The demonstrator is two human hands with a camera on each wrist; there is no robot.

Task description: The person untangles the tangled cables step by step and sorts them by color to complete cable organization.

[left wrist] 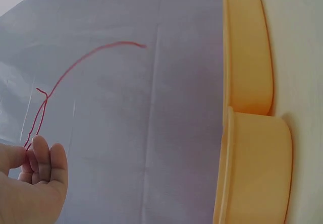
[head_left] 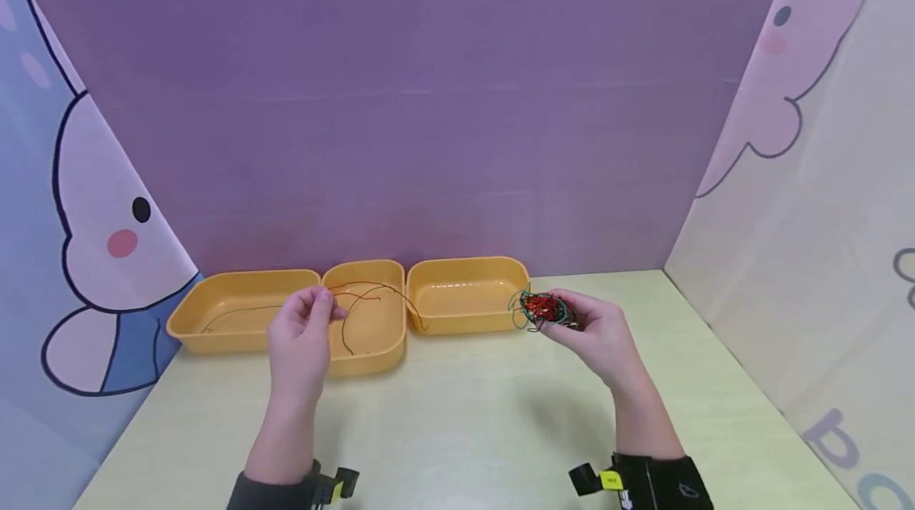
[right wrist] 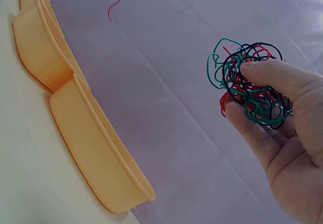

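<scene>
My left hand (head_left: pixel 302 335) pinches a thin red wire (left wrist: pixel 75 65) between thumb and fingertips, raised in front of the middle yellow tray (head_left: pixel 366 365). The wire is doubled near the fingers, and its free end arcs away to the right. In my right hand (head_left: pixel 596 335) is a tangled bundle of red, green and black wires (right wrist: pixel 252 90), gripped between thumb and fingers. The bundle is held above the table, just right of the right yellow tray (head_left: pixel 468 324). A gap separates the pinched wire from the bundle.
Left of the middle tray stands another yellow tray (head_left: pixel 221 341), with a thin dark line across its inside that may be a wire or a shadow. A purple backdrop (head_left: pixel 457 113) rises behind the pale table (head_left: pixel 457 430). Printed cloth panels flank both sides.
</scene>
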